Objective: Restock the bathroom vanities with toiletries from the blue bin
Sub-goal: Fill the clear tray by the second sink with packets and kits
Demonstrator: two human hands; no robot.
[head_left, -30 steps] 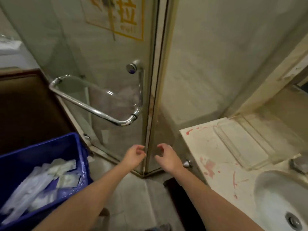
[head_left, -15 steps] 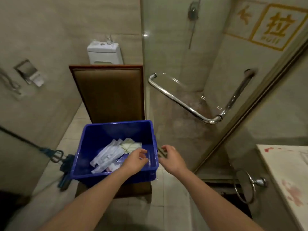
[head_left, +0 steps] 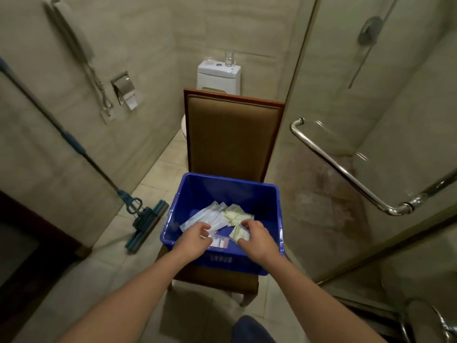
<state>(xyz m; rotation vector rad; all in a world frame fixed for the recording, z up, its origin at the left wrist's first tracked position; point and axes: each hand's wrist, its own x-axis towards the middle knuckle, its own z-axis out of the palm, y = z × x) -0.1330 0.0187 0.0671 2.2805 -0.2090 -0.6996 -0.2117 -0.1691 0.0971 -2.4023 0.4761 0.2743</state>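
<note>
Bin (head_left: 249,194) on chair (head_left: 232,134), toilet (head_left: 218,75) behind.

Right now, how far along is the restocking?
Done: nothing visible; no vanity in view. In hand: left hand and right hand are down among the packets in the blue bin; a firm grip isn't clear. Left: lift packets out and place them on the vanities.

Deep blue rectangular plastic bin (head_left: 257,201); inside, clear-white plastic sachets (head_left: 205,217) and cream paper packets (head_left: 235,215). Tan padded chair back (head_left: 230,134), reddish-brown wood frame (head_left: 232,96). White ceramic cistern (head_left: 217,75).
</note>
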